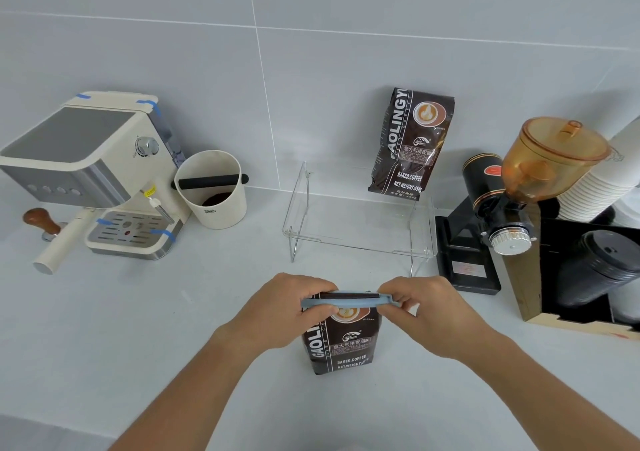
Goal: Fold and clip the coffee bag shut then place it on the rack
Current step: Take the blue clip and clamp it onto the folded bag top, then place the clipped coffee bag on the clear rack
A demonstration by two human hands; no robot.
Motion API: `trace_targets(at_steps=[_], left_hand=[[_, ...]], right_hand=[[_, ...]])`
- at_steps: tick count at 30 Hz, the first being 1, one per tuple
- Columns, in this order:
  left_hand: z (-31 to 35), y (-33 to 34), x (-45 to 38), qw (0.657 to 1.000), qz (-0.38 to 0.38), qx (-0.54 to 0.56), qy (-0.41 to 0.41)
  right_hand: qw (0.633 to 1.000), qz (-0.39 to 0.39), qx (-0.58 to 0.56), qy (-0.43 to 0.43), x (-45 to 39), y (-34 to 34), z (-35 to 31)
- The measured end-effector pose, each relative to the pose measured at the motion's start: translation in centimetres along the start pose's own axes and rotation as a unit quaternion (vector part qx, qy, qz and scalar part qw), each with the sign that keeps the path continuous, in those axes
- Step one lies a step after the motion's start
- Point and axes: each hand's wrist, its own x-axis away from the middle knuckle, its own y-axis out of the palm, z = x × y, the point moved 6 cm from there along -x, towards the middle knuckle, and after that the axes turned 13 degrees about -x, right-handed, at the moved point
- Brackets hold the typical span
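Observation:
A dark brown coffee bag [346,341] stands upright on the white counter, near the front centre. A long pale blue clip [349,301] lies across its folded top. My left hand [284,308] pinches the clip's left end and the bag's top corner. My right hand [429,312] pinches the clip's right end. Behind them stands a clear acrylic rack [360,239]. A second, identical coffee bag [410,144] rests on the rack's back right part, leaning on the wall.
A cream espresso machine [93,173] with a portafilter and a wooden tamper [43,222] sits at the left. A white knock box [211,189] is beside it. On the right are a black grinder [491,218] with an amber hopper, stacked paper cups and a box of black lids [595,267].

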Motion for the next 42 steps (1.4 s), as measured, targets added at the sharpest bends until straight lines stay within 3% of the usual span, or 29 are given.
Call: trace_targets(at_steps=[4, 10, 17, 22, 30, 42], left_hand=[[-0.9, 0.2, 0.0, 0.996, 0.000, 0.077, -0.038], [-3.5, 1.2, 1.1, 0.983, 0.028, 0.159, -0.091], [-6.1, 5.4, 3.2, 0.943, 0.012, 0.294, -0.155], [-6.1, 8.0, 3.7, 0.934, 0.025, 0.310, -0.173], [-6.1, 10.0, 4.5, 0.926, 0.029, 0.321, -0.195], [-5.3, 7.7, 3.9, 0.930, 0.077, 0.313, -0.176]], right_hand=[[0.995, 0.009, -0.098, 0.036, -0.3, 0.6, 1.0], [0.977, -0.072, -0.165, 0.112, -0.7, 3.2, 3.1], [0.942, -0.077, -0.272, 0.180, -0.2, 5.3, 5.0], [0.922, -0.079, -0.311, 0.216, 0.8, 7.0, 6.7], [0.928, -0.037, -0.286, 0.234, 1.4, 7.9, 8.1], [0.932, 0.015, -0.283, 0.227, 1.3, 6.9, 6.8]])
